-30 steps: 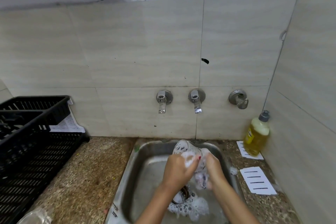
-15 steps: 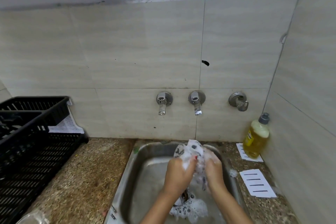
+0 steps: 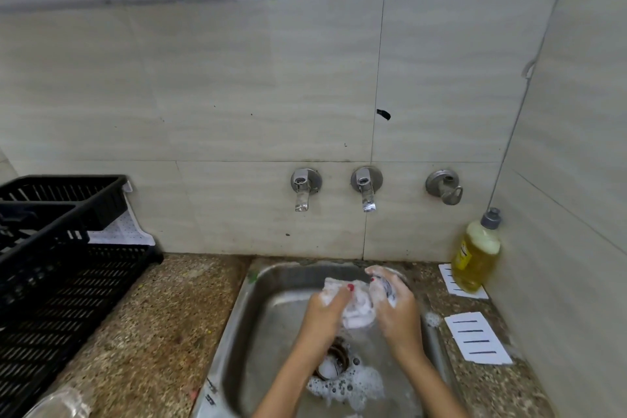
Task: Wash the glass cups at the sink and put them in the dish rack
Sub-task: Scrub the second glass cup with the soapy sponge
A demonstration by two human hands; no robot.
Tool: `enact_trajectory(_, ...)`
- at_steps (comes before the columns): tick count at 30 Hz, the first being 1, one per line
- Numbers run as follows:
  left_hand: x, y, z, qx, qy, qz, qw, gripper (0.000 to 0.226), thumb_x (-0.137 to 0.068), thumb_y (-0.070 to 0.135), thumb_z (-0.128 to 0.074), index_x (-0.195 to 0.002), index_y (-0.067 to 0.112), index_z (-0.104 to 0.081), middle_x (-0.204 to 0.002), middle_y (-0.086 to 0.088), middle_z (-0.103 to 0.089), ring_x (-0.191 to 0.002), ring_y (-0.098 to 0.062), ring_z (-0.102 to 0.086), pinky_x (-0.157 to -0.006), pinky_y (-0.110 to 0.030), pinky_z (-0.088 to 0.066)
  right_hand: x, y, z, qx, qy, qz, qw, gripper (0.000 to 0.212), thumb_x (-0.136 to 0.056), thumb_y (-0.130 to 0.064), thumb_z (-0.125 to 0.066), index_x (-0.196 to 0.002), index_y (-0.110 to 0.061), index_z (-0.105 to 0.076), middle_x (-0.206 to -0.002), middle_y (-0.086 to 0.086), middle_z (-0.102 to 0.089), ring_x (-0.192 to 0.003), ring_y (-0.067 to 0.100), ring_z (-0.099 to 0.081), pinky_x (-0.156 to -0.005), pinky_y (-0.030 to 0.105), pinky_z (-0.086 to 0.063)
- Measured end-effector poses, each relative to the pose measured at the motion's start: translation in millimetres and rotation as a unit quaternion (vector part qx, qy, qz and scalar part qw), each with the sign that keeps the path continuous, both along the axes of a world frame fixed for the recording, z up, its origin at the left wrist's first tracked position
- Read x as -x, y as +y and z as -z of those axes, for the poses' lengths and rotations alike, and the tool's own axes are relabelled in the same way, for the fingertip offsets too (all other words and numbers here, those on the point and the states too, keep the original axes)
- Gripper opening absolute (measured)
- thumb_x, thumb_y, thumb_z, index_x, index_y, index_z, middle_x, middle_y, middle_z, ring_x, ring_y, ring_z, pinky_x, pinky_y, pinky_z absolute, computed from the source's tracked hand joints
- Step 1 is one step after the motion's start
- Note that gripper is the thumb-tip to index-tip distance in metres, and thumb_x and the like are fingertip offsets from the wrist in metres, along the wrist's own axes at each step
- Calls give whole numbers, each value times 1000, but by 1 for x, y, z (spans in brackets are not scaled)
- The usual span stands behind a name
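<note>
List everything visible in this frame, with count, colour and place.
sink: one, steel, centre of counter
wall taps: three, chrome, tiled wall above sink
dish rack: one, black, left counter
soap bottle: one, yellow, right corner
paper cards: two, white with black lines, right of sink
foam: one patch, white, by the drain
glass cup: one, foam-covered, over sink
hands: two, bare, soapy; left hand and right hand grip the cup

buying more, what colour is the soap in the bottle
Yellow, in a bottle with a grey cap; the head view shows it.
</note>
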State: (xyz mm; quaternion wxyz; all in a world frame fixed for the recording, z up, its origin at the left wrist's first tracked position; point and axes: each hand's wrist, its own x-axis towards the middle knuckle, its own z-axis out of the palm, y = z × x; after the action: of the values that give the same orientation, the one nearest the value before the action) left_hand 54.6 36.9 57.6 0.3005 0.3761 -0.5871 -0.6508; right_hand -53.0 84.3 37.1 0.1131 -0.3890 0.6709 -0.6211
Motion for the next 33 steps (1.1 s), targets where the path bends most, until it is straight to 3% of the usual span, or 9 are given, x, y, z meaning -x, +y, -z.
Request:
enact_trajectory(4, -2, -4, 23, 281, -127, 69, 949, 45, -90, 37, -56, -54, 12, -50, -46, 2, -51, -42, -8, -46, -46, -25, -40, 7, -12, 8, -122, -344, -24, 931, 21, -89, -10, -48, -88, -7, -69, -76, 12, -71, -75, 31, -68, -73, 45, -56)
enact_trajectory(6, -4, -8, 31, 348, -144, 72, 924, 56, -87, 50, -55, -54, 5, -52, -49, -7, -54, -46, -20, -50, -46, -37, -43, 4, -11, 5, -137, -408, -26, 902, 21, -85, -12, -50, -86, -3, -69, -76, 17, -71, -77, 34, -68, -72, 45, -55)
enact_trajectory(10, 4, 6, 19, 104, -23, -65, 992, 33, -86, 32, -62, -56, 17, -59, -56, -7, -57, -53, -19, -52, -51, -26, -45, -10, 0, 0, -85, -194, 36, 977, 17, -88, -11, -51, -86, -12, -69, -78, 2, -70, -74, 21, -65, -65, 29, -50)
enact_trajectory(14, 9, -7, 6, -237, 19, -95, 967, 29, -92, 25, -57, -87, -1, -65, -76, -17, -71, -69, -28, -67, -74, -39, -54, -10, 7, 0, -49, 77, 9, 996, 19, -83, -18, -55, -89, -36, -60, -88, -21, -61, -87, 3, -59, -78, 20, -49)
enact_trajectory(17, 3, -11, -3, -302, 62, -73, 949, 24, -94, 15, -52, -84, -4, -62, -64, -18, -69, -52, -27, -66, -62, -34, -51, -9, 5, -3, -59, 115, -50, 990, 39, -78, -56, -35, -112, -48, -53, -111, -31, -56, -122, 7, -46, -106, 42, -34)
enact_trajectory(20, -1, -10, -4, -353, 73, -53, 931, 26, -93, 15, -50, -83, -5, -64, -73, -22, -69, -64, -31, -66, -70, -39, -51, -4, 5, 0, 5, 140, -143, 980, 75, -82, -77, -8, -141, -37, -32, -133, -44, -35, -142, 11, -18, -115, 48, -10)
enact_trajectory(24, -5, -20, -2, -390, 64, -24, 918, 30, -93, 18, -49, -84, -5, -66, -79, -22, -69, -65, -31, -68, -72, -38, -51, 9, 9, 5, 31, 55, -214, 975, 50, -88, -57, -39, -130, -34, -49, -133, -22, -51, -126, 4, -47, -106, 35, -40)
enact_trajectory(28, -7, -18, -8, -403, 47, 50, 913, 23, -89, 15, -53, -90, -5, -65, -90, -22, -64, -84, -33, -62, -90, -39, -45, 16, 18, -4, 48, 194, -195, 960, 39, -86, -29, -46, -122, -31, -58, -123, -30, -56, -119, -7, -48, -102, 12, -36)
enact_trajectory(33, 2, -13, -16, -373, 43, 76, 924, 19, -86, 10, -52, -81, -4, -63, -77, -18, -63, -69, -27, -63, -64, -32, -54, 15, 16, -8, 30, 366, -122, 922, 24, -83, -34, -43, -96, -24, -61, -91, -10, -62, -88, 4, -54, -81, 24, -43)
